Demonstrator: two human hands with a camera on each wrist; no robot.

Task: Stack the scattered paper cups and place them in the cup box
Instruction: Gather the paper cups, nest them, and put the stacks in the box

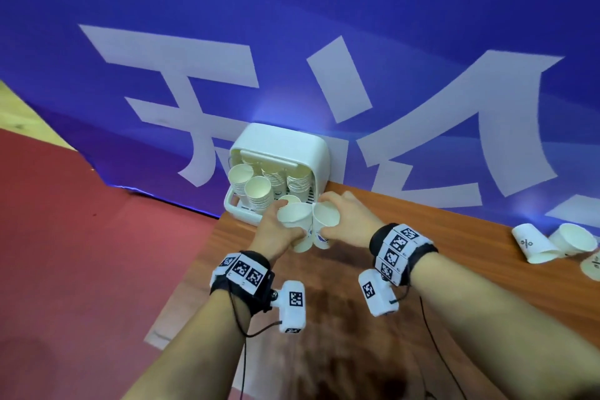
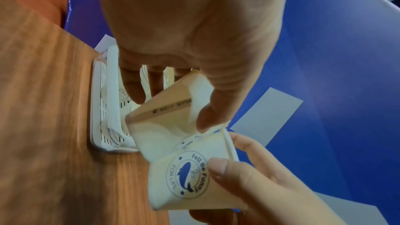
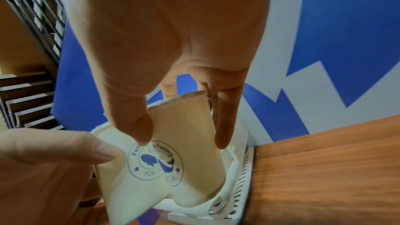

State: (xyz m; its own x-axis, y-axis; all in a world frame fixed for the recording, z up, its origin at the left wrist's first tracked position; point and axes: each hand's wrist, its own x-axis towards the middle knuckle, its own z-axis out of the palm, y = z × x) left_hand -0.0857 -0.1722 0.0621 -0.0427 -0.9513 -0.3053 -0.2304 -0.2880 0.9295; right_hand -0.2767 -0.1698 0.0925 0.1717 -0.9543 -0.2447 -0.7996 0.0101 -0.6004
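Each hand, left and right, grips one cup side by side before the box at the table's far-left corner; light, crushable paper, best held mid-wall.

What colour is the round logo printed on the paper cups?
Dark blue on the cream cup, with a blue whale inside; the left wrist view shows it best.

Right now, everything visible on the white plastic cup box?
The white plastic cup box has a rounded shell and an open front, above a slotted base tray. It stands at the far left corner of the wooden table, backed against the blue banner. Several stacks of white paper cups stand inside it. Neither hand visibly touches it.
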